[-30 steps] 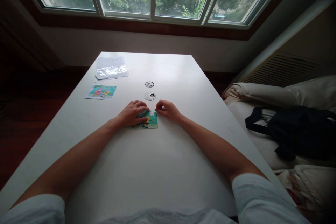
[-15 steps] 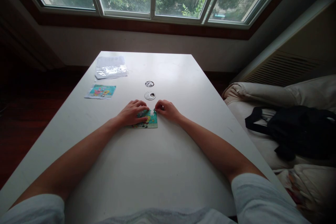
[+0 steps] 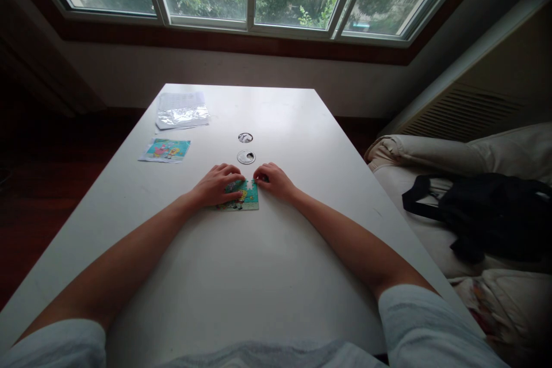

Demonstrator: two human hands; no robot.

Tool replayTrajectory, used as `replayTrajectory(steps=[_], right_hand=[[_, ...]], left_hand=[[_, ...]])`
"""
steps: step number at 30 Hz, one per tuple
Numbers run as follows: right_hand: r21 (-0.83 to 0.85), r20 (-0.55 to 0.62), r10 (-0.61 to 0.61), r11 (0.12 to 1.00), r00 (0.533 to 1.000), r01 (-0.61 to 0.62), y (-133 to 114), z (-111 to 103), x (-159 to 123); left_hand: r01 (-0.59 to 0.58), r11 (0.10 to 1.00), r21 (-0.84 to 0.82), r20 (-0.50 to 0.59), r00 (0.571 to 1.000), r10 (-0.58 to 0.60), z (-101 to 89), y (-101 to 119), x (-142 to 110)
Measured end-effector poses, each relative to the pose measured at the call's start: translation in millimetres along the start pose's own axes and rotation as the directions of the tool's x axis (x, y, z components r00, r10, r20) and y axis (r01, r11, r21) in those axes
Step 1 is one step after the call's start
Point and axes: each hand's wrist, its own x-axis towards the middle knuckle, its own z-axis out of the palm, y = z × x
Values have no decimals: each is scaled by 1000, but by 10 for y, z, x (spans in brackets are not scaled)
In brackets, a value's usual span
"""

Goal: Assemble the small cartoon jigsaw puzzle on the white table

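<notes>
White table [image 3: 276, 276] bearing a flat puzzle [image 3: 250, 198] at mid-surface; the left hand [image 3: 218, 185], spread and unclenched, lies over the puzzle's left part, while the right hand [image 3: 276, 181] bends its fingertips together at the far right corner, and whether they pinch a piece cannot be told. The puzzle shows teal ground, a yellow figure, a paler near strip, and a jagged white gap in its far edge.

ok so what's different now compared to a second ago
The right hand has shifted slightly left, to the upper right corner of the puzzle. The left hand stays on the puzzle; the round discs and the printed picture lie as before.
</notes>
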Motion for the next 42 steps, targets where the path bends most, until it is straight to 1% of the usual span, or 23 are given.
replayTrajectory(steps=[12,20,29,42], right_hand=[[-16,-6,-21,1000,1000,20,6,9,-7],[-30,2,-9,1000,1000,9,10,14,-10],[-34,-10,-34,999,999,33,30,19,-15],[-42,-15,-31,999,999,30,19,23,-19]], left_hand=[[2,1000,-5,-1,1000,-2,13,-14,-6],[1,1000,-4,-3,1000,-1,8,-5,2],[9,1000,-4,1,1000,-9,12,-7,2],[6,1000,0,6,1000,-6,25,-28,-1]])
